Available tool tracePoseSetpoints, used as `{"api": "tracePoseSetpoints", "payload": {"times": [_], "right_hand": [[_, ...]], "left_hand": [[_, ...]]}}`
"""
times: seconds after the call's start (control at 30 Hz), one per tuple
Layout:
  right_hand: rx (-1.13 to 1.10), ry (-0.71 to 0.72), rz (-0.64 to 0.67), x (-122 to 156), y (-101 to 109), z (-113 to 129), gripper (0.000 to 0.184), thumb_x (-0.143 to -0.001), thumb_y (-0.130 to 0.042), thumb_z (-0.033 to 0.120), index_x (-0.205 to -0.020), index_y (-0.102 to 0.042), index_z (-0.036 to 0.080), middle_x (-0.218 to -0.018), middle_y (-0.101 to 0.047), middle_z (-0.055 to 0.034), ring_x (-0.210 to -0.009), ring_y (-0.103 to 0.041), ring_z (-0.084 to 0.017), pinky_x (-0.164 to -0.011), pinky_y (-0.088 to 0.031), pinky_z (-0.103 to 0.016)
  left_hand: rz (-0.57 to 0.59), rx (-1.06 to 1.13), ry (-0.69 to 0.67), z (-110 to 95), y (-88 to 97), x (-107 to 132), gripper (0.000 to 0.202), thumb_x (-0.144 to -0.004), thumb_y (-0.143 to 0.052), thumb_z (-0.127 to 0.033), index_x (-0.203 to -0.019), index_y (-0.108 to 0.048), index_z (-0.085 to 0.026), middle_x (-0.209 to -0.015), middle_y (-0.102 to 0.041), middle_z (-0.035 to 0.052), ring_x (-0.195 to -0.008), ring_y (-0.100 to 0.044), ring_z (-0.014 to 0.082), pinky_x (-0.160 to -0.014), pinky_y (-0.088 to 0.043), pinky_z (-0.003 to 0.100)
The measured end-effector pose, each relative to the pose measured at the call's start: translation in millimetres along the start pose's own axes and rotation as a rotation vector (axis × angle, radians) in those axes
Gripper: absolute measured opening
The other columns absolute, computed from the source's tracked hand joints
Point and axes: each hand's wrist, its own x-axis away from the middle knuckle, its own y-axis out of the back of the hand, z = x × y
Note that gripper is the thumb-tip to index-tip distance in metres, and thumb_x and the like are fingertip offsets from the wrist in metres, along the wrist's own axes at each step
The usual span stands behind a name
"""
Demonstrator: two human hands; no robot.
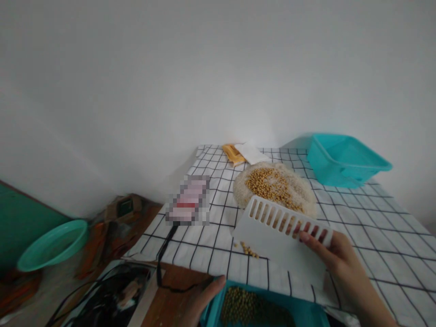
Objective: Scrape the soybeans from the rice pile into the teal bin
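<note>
In my right hand is a white plastic board with a row of slots along its upper edge. My fingers are wrapped round its right end, and some show through the slots. The board is tilted in front of a pile of pale grains topped with yellow soybeans. A few loose soybeans lie by its left lower corner. My left hand grips the left rim of a teal bin at the table's front edge, thumb on top. Greenish-yellow beans and something darker lie inside the bin.
A turquoise basin stands at the back right of the checked tablecloth. Yellow and white packets lie behind the pile. A pixelated pinkish object with a black strap is at left. A green basin sits lower left.
</note>
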Motion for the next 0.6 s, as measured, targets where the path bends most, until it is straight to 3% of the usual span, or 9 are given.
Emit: {"api": "tracePoseSetpoints", "payload": {"times": [0.13, 0.33, 0.43, 0.6], "right_hand": [[0.006, 0.007, 0.071, -1, 0, 5, 0.039, -0.085, -0.068, 0.055, -0.071, -0.08, 0.022, -0.061, -0.069, -0.0035, -0.056, -0.062, -0.021, -0.047, -0.043, -0.027], [-0.037, -0.056, 0.116, 20, 6, 10, 0.033, -0.083, -0.072, 0.053, -0.086, -0.084, 0.023, -0.079, -0.078, -0.0055, -0.069, -0.07, -0.025, -0.061, -0.055, -0.031], [-0.082, -0.173, -0.012, 38, 17, 0, 0.032, -0.077, -0.078, 0.052, -0.091, -0.084, 0.024, -0.088, -0.08, -0.0071, -0.076, -0.074, -0.029, -0.064, -0.058, -0.032], [-0.25, -0.329, -0.222, 54, 50, -36, 0.032, -0.073, -0.08, 0.054, -0.079, -0.083, 0.023, -0.084, -0.08, -0.0084, -0.077, -0.076, -0.03, -0.06, -0.059, -0.03]], "left_hand": [[0.004, 0.025, 0.101, -1, -2.0, -25, 0.036, -0.078, -0.075, -0.062, -0.08, -0.087, -0.029, -0.086, -0.088, 0.0054, -0.091, -0.084, 0.0342, -0.084, -0.069, 0.041], [0.02, 0.059, 0.094, -13, -6.1, -17, 0.025, -0.09, -0.067, -0.047, -0.084, -0.085, -0.031, -0.091, -0.089, 0.0022, -0.093, -0.084, 0.0285, -0.091, -0.067, 0.041], [0.015, 0.03, 0.095, -19, -3.5, -6, 0.028, -0.094, -0.064, -0.046, -0.09, -0.084, -0.027, -0.091, -0.09, 0.0058, -0.092, -0.084, 0.0265, -0.094, -0.064, 0.046], [-0.002, -0.014, 0.089, -20, -2.6, -5, 0.033, -0.096, -0.063, -0.05, -0.103, -0.079, -0.022, -0.104, -0.087, 0.0065, -0.106, -0.079, 0.0237, -0.108, -0.054, 0.051]]}}
